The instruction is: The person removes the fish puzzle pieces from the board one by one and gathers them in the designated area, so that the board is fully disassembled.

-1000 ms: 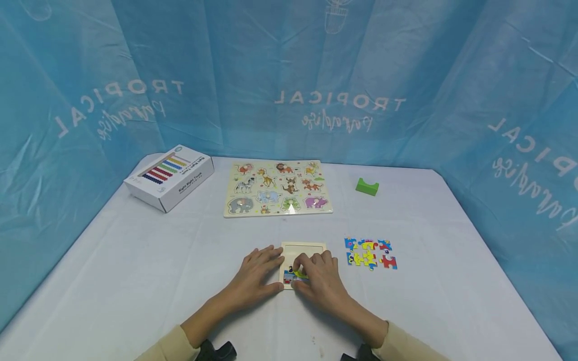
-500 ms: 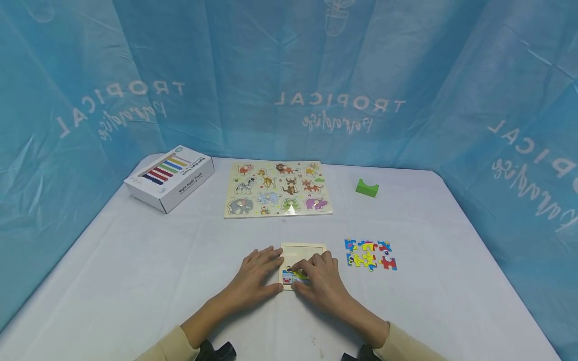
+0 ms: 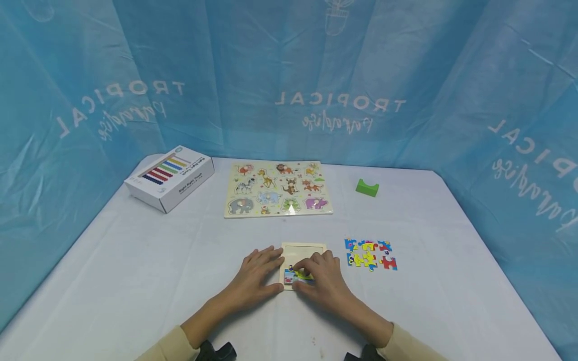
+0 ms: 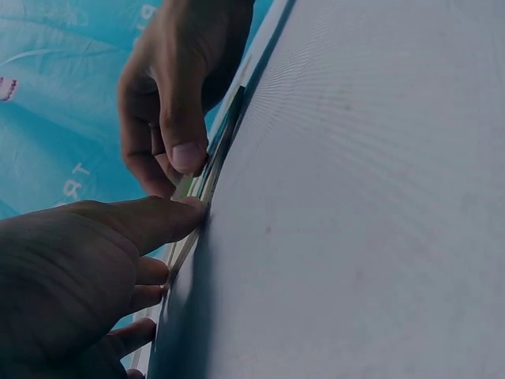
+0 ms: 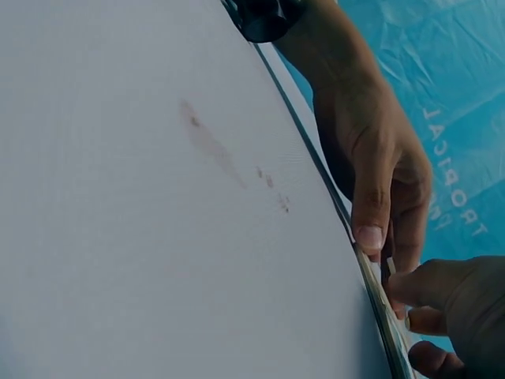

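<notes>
A small wooden puzzle tray (image 3: 303, 244) lies in front of me, with a few picture pieces along its near side. My left hand (image 3: 254, 275) rests at the tray's left edge, fingers spread and thumb at the near left corner. Over the tray's near right part, my right hand (image 3: 326, 283) pinches a yellow and blue jigsaw piece (image 3: 305, 275) between curled index finger and thumb. Its fingers partly cover the piece. A blue piece (image 3: 288, 277) sits in the near left corner. Seen from the left wrist, the right thumb (image 4: 188, 156) is down at the tray's edge.
Several loose jigsaw pieces (image 3: 369, 254) lie grouped right of the tray. Farther back are an animal peg board (image 3: 278, 189), a green arched block (image 3: 368, 187) and a white box (image 3: 169, 178) picturing colored beads. A blue curtain (image 3: 289, 75) surrounds the white table (image 3: 135, 271).
My right hand has shifted slightly to the right, and more of the yellow and blue piece shows under its fingers. The left hand stays in place.
</notes>
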Available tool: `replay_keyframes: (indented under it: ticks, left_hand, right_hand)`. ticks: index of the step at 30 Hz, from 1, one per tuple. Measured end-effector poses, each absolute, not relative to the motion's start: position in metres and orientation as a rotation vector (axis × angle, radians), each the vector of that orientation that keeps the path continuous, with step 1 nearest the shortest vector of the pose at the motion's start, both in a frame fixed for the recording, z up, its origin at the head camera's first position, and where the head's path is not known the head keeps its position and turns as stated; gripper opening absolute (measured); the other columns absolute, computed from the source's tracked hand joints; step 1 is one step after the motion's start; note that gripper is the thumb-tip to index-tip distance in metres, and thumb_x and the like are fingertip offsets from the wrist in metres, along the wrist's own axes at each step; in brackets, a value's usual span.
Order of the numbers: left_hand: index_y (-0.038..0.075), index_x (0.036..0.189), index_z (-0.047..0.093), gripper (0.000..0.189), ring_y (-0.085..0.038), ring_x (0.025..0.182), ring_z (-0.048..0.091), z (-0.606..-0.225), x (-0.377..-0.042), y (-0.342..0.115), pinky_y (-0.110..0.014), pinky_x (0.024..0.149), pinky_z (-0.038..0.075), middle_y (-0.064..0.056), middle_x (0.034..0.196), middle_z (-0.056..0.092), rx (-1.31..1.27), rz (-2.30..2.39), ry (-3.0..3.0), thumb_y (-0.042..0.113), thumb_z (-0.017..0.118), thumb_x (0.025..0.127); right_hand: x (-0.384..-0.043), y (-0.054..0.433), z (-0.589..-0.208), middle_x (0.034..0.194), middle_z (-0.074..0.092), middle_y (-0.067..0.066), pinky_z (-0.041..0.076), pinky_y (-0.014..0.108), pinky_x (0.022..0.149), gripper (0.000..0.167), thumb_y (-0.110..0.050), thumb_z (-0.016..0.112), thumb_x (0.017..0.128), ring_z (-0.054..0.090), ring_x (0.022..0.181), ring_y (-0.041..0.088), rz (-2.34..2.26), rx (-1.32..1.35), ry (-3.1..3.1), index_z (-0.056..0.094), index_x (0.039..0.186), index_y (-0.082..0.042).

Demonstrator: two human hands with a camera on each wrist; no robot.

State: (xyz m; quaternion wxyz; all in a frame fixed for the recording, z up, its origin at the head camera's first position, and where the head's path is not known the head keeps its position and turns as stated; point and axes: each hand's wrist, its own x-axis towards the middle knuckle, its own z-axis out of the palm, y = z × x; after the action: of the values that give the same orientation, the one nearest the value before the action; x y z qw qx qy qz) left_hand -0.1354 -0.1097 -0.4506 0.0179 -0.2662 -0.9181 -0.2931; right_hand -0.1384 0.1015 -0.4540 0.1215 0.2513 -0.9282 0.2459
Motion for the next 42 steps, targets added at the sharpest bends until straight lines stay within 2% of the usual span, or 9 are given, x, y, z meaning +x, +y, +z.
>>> replay_keyframes:
  ticks: [11,20,28,32,42]
  left_hand:
    - [0.003,0.129,0.056,0.057,-0.033,0.139,0.034,-0.452,-0.135,-0.109,-0.058,0.113,0.021,-0.01,0.145,0.046,-0.809,-0.913,-2.867,0.028,0.071,0.08]
    - [0.003,0.129,0.056,0.057,-0.033,0.139,0.034,-0.45,-0.134,-0.108,-0.058,0.113,0.022,-0.01,0.145,0.046,-0.799,-0.902,-2.872,0.028,0.071,0.08]
    - [0.003,0.13,0.055,0.058,-0.032,0.139,0.034,-0.449,-0.134,-0.106,-0.057,0.113,0.021,-0.01,0.145,0.046,-0.769,-0.911,-2.894,0.026,0.072,0.079]
    - [0.004,0.131,0.055,0.059,-0.032,0.14,0.034,-0.448,-0.134,-0.105,-0.057,0.113,0.021,-0.009,0.145,0.046,-0.752,-0.907,-2.914,0.027,0.072,0.079]
    - [0.003,0.13,0.055,0.058,-0.033,0.14,0.033,-0.448,-0.134,-0.106,-0.058,0.113,0.021,-0.009,0.145,0.046,-0.759,-0.916,-2.909,0.026,0.072,0.079]
  right_hand:
    - [-0.138,0.122,-0.445,0.08,0.056,-0.006,0.032,0.033,0.08,0.03,-0.027,0.081,0.07,0.037,0.084,0.008,0.832,0.691,-2.734,0.069,0.097,-0.024]
    - [-0.138,0.153,-0.449,0.077,0.054,-0.007,0.032,0.03,0.076,0.032,-0.024,0.084,0.066,0.036,0.082,0.007,0.753,0.599,-2.69,0.07,0.094,-0.025]
    - [-0.135,0.186,-0.45,0.077,0.053,-0.007,0.03,0.031,0.074,0.031,-0.019,0.083,0.065,0.037,0.082,0.01,0.701,0.511,-2.684,0.07,0.093,-0.024]
    - [-0.132,0.2,-0.451,0.078,0.054,-0.007,0.03,0.034,0.078,0.031,-0.019,0.083,0.065,0.038,0.083,0.013,0.693,0.467,-2.701,0.07,0.093,-0.023]
    - [-0.126,0.219,-0.454,0.081,0.053,-0.007,0.029,0.038,0.08,0.031,-0.02,0.081,0.068,0.04,0.088,0.018,0.653,0.352,-2.824,0.07,0.096,-0.023]
